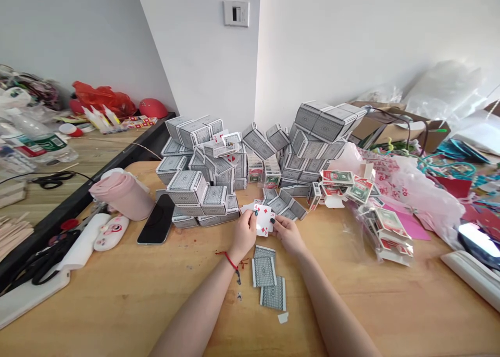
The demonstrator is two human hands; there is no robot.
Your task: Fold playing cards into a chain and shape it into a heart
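Note:
Both hands meet at a few playing cards (264, 219) in the middle of the table, faces toward me, the front one a four of diamonds. My left hand (244, 236) pinches their left edge, thumb on the face. At the right edge my right hand (288, 232) grips them with its thumb in front. Below the hands, several folded, grey-patterned card pieces (263, 271) lie on the wood. Just behind, more bent grey-backed cards (287, 205) lie in a loose heap. Large stacks of box-like blocks made of folded cards (188, 188) rise at the left, with others (324, 122) at the right.
Left of the stacks are a phone (157, 219), a pink roll (125, 193), a white mouse (111, 233) and black scissors (54, 255). Opened card boxes (390, 227) and plastic bags (414, 185) crowd the right. A small white paper scrap (283, 318) lies near the front.

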